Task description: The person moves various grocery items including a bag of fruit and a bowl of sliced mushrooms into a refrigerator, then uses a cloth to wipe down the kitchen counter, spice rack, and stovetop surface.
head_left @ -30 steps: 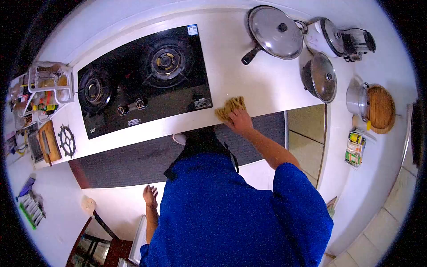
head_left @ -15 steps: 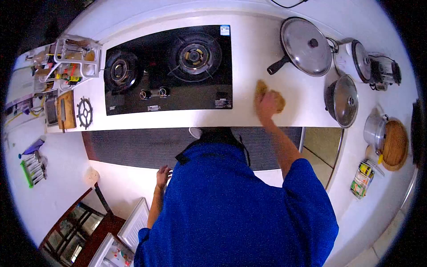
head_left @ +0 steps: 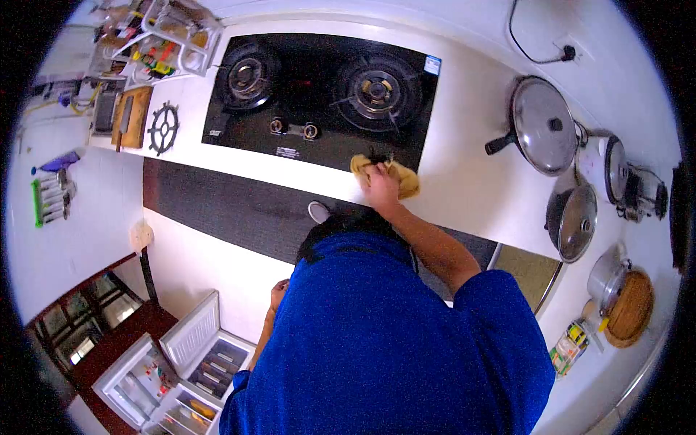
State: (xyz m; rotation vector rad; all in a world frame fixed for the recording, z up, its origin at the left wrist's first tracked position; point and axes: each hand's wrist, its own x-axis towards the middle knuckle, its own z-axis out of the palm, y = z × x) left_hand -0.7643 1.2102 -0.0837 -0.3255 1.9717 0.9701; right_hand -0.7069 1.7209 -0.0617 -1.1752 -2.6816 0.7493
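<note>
My right hand (head_left: 383, 190) is closed on a yellow-brown cloth (head_left: 408, 181), pressed to the counter at the front right edge of the black gas stove (head_left: 312, 101). Part of the cloth lies over the stove's corner. Low beside my body hangs my left hand (head_left: 279, 291), partly hidden by the blue shirt; its fingers are too hidden to read. The white counter (head_left: 464, 159) runs to the right of the stove.
A lidded frying pan (head_left: 542, 127), a smaller lidded pan (head_left: 576, 223) and a white cooker (head_left: 602, 163) stand at the right. At left are a round black rack (head_left: 164, 128), a knife on a cutting board (head_left: 135, 109) and a seasoning rack (head_left: 174, 36). An open fridge (head_left: 138, 380) is at lower left.
My right hand has moved the cloth left, from the bare counter to the stove's corner. The view has turned and shifted. My left hand is now more hidden behind the shirt.
</note>
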